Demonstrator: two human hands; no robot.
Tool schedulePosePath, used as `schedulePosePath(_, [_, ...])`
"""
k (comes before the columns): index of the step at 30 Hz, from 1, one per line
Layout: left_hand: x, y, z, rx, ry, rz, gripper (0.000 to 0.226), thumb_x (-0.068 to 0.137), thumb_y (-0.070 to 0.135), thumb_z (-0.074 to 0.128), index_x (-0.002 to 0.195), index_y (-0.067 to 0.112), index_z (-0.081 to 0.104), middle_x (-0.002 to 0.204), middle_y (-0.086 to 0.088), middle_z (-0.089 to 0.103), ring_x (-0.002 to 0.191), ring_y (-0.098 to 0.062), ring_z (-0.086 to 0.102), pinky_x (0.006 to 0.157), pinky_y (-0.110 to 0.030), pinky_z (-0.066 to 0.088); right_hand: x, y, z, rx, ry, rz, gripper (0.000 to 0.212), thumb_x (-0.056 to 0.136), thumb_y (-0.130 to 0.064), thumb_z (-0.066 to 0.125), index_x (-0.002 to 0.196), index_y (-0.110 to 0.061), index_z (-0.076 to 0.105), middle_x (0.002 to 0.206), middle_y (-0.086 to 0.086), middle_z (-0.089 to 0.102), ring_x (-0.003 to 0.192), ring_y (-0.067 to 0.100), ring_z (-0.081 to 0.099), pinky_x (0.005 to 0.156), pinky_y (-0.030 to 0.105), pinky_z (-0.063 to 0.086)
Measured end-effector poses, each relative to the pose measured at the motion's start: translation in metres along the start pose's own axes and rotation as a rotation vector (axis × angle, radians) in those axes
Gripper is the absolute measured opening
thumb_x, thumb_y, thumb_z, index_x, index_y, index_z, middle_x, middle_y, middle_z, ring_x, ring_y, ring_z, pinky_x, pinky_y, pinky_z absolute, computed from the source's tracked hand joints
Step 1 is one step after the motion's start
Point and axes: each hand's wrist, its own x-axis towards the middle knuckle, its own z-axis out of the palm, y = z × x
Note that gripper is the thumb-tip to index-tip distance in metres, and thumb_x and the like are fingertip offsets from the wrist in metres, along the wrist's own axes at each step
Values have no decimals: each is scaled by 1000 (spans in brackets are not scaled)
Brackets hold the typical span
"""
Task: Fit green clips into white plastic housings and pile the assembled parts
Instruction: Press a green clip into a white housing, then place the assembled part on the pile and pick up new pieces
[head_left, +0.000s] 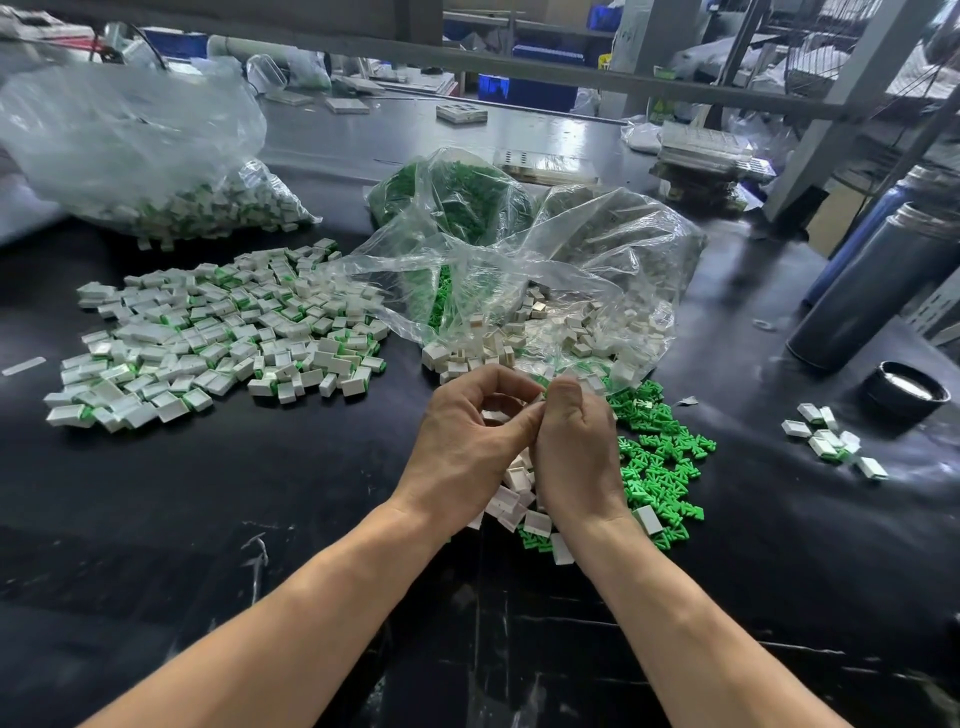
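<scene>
My left hand (467, 441) and my right hand (576, 447) meet at the table's centre, fingers curled together round a small white housing (496, 415) that shows between them. What my right fingertips pinch is hidden. Loose green clips (660, 457) lie to the right of my hands. Empty white housings (514, 499) lie under my wrists. A wide pile of assembled parts (218, 332), white with green edges, spreads at the left.
An open clear bag (545, 270) with green clips and white housings stands just beyond my hands. A second bag (156, 150) of assembled parts sits at the far left. Grey flasks (878, 280), a black lid (906, 389) and a few housings (831, 441) lie at the right.
</scene>
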Motion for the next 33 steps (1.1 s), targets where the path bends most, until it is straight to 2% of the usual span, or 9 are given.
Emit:
schedulePosePath(5, [0, 0, -1, 9, -4, -2, 6, 90, 19, 79, 94, 16, 75, 93, -8, 75, 92, -31, 72, 85, -57, 58, 1, 1, -2, -23, 6, -16, 52, 108, -25, 36, 67, -17, 66, 68, -2, 67, 68, 12, 65, 60, 26, 47])
schedulePosePath(8, [0, 1, -1, 16, -7, -4, 6, 91, 19, 78, 94, 16, 74, 92, -6, 76, 90, -28, 73, 84, -53, 60, 1, 1, -2, -17, -1, -18, 52, 109, -22, 35, 68, -18, 68, 71, -1, 70, 71, 13, 69, 61, 25, 50])
schedulePosePath(12, [0, 2, -1, 22, -4, -10, 5, 91, 17, 78, 94, 15, 74, 93, -7, 76, 91, -28, 73, 84, -52, 60, 2, 2, -2, -20, -2, -33, 53, 109, -21, 35, 67, -20, 68, 69, -4, 69, 66, 3, 67, 55, 12, 47])
schedulePosePath(16, [0, 3, 0, 29, 2, -19, 6, 91, 18, 78, 95, 15, 74, 94, -7, 76, 92, -28, 73, 86, -53, 59, 1, 2, -1, -21, -4, -13, 48, 107, -26, 35, 76, -16, 71, 78, 2, 72, 77, 14, 70, 67, 27, 52])
schedulePosePath(19, [0, 3, 0, 27, -6, -20, 6, 91, 18, 77, 96, 15, 74, 93, -8, 75, 92, -29, 73, 86, -52, 60, 1, 3, -1, -7, -1, -21, 51, 108, -26, 35, 71, -17, 70, 69, -4, 70, 69, 5, 67, 64, 27, 50])
schedulePosePath(22, [0, 3, -1, 41, -4, -8, 7, 91, 20, 78, 96, 17, 73, 91, -5, 75, 85, -27, 73, 79, -41, 62, 0, 2, 0, 59, -67, 1, 55, 98, -43, 32, 72, -23, 76, 68, -6, 72, 68, 7, 69, 64, 31, 52])
schedulePosePath(25, [1, 4, -3, 33, 2, 5, 10, 91, 19, 78, 98, 15, 73, 85, 0, 75, 72, -14, 71, 66, -23, 56, -1, 4, -3, 57, -102, -3, 59, 104, -55, 32, 67, -33, 72, 60, -11, 66, 58, 4, 61, 60, 31, 44])
schedulePosePath(28, [4, 4, -7, 53, 59, 8, 10, 89, 19, 79, 97, 18, 73, 87, 2, 75, 79, -17, 71, 72, -27, 58, 0, 6, -10, 25, -107, -66, 63, 106, -61, 33, 66, -25, 65, 60, -6, 61, 54, 9, 53, 58, 33, 39])
schedulePosePath(33, [8, 4, -18, 81, 70, 6, 12, 89, 12, 78, 99, 11, 73, 89, 2, 76, 79, 0, 69, 72, -13, 53, 6, 8, -23, 83, -96, -152, 19, 104, -36, 61, 91, -26, 71, 80, -1, 71, 67, 15, 61, 60, 35, 45])
